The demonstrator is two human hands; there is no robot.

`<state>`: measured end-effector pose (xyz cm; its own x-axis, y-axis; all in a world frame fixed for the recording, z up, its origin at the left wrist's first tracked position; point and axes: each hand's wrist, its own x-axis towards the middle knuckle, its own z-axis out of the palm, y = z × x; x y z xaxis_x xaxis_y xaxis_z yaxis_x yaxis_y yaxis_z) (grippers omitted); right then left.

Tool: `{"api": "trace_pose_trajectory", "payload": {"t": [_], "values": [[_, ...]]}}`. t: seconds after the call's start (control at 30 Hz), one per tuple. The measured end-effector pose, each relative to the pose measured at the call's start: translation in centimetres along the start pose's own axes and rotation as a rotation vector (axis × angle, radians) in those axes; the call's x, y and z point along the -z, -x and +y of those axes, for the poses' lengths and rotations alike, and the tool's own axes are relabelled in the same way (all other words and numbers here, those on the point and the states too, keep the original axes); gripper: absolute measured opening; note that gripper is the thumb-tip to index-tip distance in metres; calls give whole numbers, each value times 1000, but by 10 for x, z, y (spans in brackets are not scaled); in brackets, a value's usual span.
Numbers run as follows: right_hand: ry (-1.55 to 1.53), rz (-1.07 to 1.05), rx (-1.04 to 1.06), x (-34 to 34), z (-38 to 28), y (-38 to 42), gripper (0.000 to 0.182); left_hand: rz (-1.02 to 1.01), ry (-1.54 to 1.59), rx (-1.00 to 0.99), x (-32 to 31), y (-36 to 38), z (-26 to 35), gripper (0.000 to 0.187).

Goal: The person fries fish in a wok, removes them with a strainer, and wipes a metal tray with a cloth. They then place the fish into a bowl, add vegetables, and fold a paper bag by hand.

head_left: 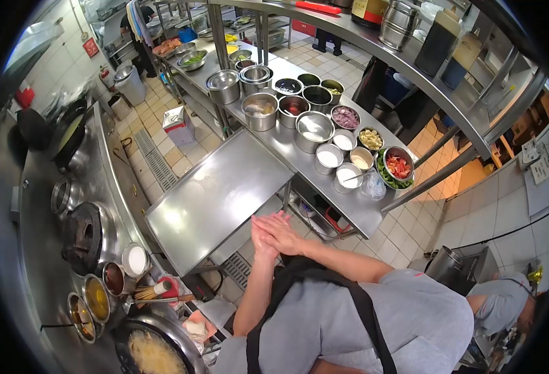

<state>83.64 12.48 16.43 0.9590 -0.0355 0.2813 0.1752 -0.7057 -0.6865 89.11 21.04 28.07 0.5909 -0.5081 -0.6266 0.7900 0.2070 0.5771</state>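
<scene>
My left hand [263, 240] and my right hand [282, 233] are pressed together in front of the black apron [293, 272]. The right lies across the left, with the fingers folded close. No object shows between them, though the palms are hidden. Just beyond them is the near edge of a bare steel worktable [221, 193]. Farther right, a steel counter [365, 215] carries several metal pots, among them one of white powder [329, 156], a bowl of chopped red onion [345, 116] and a bowl of cut tomatoes [398, 166].
On the left runs a stove line with a dark wok [82, 234], a pan of pale food in liquid [153, 352] and a pot of yellow liquid [95, 298]. An overhead shelf [374, 37] holds bottles. Another person [499, 302] bends at the lower right.
</scene>
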Motion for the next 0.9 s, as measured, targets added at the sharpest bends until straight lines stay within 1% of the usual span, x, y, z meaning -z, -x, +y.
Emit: {"api": "trace_pose_trajectory", "payload": {"t": [0.07,0.1,0.13,0.17,0.2,0.3,0.33,0.37,0.43,0.47,0.5,0.53,0.57,0.6,0.63,0.67,0.7,0.73,0.77,0.8,0.83,0.9], "values": [[83,-19,-11,0,11,2,56,-375,320,-1,58,-53,-48,58],[148,-8,-13,7,21,3,57,-595,469,4,75,-77,-68,57],[181,29,-30,13,30,4,56,-576,473,35,66,-74,-68,64],[209,65,-41,16,38,6,55,-551,339,-76,42,-52,-58,75],[178,132,-108,22,38,7,52,-617,313,-92,40,-56,-64,76],[100,232,-116,46,46,1,51,-582,163,-42,24,-54,-57,79],[198,240,-68,59,55,-6,48,-561,159,-59,18,-52,-55,78],[231,275,-78,78,54,-19,47,-591,208,-64,13,-43,-46,76],[305,361,-103,142,41,-56,46,-664,294,-65,7,-23,-20,73],[355,507,133,191,22,-80,45,-717,332,-42,9,-16,-8,66],[427,541,224,241,4,-100,45,-711,281,-71,12,-9,-1,63],[476,653,382,298,-26,-121,46,-701,232,-99,16,-2,3,61],[573,749,406,354,-71,-135,47,-689,186,-129,21,1,5,58],[783,836,570,410,-122,-142,47,-683,173,-118,29,-1,4,52],[836,900,625,460,-156,-152,45,-675,157,-104,38,-4,-2,50],[1095,1012,738,514,-184,-161,43,-671,140,-94,47,-10,-6,48],[1238,1160,809,556,-215,-170,39,-665,125,-84,53,-15,-11,46],[1343,1209,620,601,-226,-177,36,-663,111,-66,58,-16,-16,44],[1355,1249,485,624,-249,-179,59,-660,99,-52,61,-17,-22,42],[1466,1117,410,664,-244,-183,54,-656,89,-40,62,-17,-26,40],[1432,998,206,684,-249,-188,34,-653,65,-34,61,-17,-29,39],[1415,758,-14,732,-246,-196,17,-652,12,-18,58,-19,-32,36]]}}
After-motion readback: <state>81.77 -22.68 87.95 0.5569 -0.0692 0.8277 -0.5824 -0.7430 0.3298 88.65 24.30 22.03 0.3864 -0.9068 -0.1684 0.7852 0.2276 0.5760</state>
